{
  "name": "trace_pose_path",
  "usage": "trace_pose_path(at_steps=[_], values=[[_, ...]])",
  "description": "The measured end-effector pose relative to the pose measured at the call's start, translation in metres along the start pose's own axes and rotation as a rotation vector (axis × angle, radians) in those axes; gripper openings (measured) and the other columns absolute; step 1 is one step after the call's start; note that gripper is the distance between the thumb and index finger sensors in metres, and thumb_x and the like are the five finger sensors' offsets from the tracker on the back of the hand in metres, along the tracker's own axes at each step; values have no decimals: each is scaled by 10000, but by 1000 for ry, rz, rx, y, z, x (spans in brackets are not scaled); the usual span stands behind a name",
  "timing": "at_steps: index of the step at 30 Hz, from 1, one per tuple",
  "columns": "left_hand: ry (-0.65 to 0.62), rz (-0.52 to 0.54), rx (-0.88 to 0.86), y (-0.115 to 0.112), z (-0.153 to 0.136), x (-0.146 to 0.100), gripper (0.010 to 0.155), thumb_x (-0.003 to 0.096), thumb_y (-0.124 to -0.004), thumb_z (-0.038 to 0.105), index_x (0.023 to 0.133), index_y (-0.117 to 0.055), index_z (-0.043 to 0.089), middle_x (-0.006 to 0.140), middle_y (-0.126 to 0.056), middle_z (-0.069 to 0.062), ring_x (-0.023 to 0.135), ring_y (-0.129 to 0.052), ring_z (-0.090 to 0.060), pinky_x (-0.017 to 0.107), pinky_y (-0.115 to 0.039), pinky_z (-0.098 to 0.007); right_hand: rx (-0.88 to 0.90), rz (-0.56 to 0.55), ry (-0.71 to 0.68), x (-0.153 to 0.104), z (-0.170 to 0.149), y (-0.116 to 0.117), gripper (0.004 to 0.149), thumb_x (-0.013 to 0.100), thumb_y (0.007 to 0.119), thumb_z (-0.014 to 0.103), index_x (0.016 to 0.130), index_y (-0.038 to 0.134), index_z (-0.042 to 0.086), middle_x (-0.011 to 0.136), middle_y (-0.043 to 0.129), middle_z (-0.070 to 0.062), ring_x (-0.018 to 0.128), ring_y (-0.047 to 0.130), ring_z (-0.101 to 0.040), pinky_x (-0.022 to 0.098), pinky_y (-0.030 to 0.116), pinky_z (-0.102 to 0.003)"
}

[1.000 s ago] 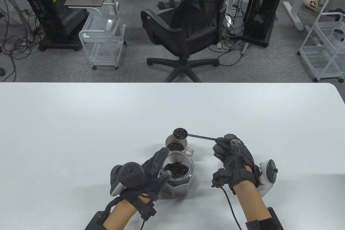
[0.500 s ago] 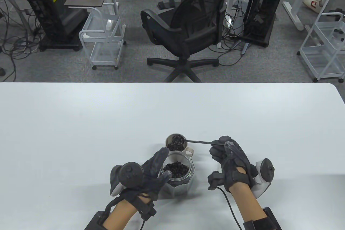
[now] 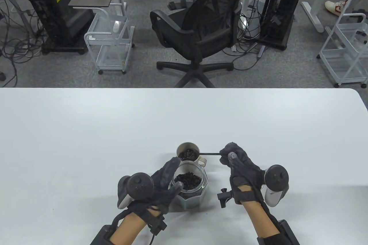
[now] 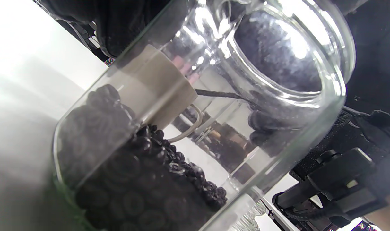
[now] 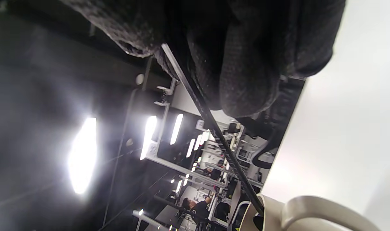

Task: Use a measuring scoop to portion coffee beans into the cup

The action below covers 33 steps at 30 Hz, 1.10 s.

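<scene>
Table view showing white bench (image 3: 86,141) bearing everything; faceted clear glass jar (image 3: 189,190) of dark coffee beans (image 3: 187,181) standing near the front edge, left hand (image 3: 161,183) curling round its side; beige handled cup (image 3: 188,154) just behind, touching; right hand (image 3: 238,164) pinching slim dark measuring scoop (image 3: 208,154), bowl tipping inside the cup.

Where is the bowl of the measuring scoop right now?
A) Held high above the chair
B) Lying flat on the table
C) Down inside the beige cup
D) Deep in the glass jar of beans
C: the scoop's handle runs from the right hand over the rim of the cup, its bowl dipped inside among the beans, while the left hand grips the glass jar nearer the person.
</scene>
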<state>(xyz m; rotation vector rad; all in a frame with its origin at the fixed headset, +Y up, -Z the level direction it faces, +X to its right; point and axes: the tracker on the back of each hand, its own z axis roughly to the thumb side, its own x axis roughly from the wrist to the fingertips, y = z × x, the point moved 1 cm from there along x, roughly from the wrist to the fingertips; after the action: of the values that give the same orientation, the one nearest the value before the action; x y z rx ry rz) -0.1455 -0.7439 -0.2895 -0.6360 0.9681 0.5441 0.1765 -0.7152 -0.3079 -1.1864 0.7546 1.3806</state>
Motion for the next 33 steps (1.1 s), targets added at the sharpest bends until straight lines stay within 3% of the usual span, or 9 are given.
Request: trace_pose_path(at_steps=[8, 12, 22, 33], values=[[3, 0, -1, 0, 0, 0, 862, 461, -507, 751, 1148, -297, 275, 1164, -501, -230, 986, -677, -552, 681, -502, -704, -271, 159, -381, -4, 36, 15, 440, 512, 766, 279, 916, 772, 105, 813, 864, -260, 645, 967, -486, 529, 739, -616], [3, 0, -1, 0, 0, 0, 862, 462, -506, 751, 1148, -296, 273, 1163, -501, -231, 986, -678, -552, 681, -502, -704, -339, 195, -461, -8, 45, 21, 438, 509, 770, 277, 913, 779, 109, 808, 870, -258, 643, 970, -484, 529, 739, -620], [3, -1, -1, 0, 0, 0, 861, 461, -507, 751, 1148, -297, 276, 1163, -502, -230, 986, -677, -553, 681, -502, -704, -303, 185, -445, -8, 44, 20, 435, 507, 774, 278, 908, 787, 109, 803, 874, -260, 631, 971, -489, 523, 737, -625], [5, -2, -2, 0, 0, 0, 860, 462, -507, 751, 1148, -297, 278, 1163, -503, -229, 986, -678, -553, 680, -502, -705, 11, -6, -212, 0, 29, -5, 435, 509, 770, 287, 904, 786, 106, 797, 875, -258, 620, 970, -486, 510, 740, -622]])
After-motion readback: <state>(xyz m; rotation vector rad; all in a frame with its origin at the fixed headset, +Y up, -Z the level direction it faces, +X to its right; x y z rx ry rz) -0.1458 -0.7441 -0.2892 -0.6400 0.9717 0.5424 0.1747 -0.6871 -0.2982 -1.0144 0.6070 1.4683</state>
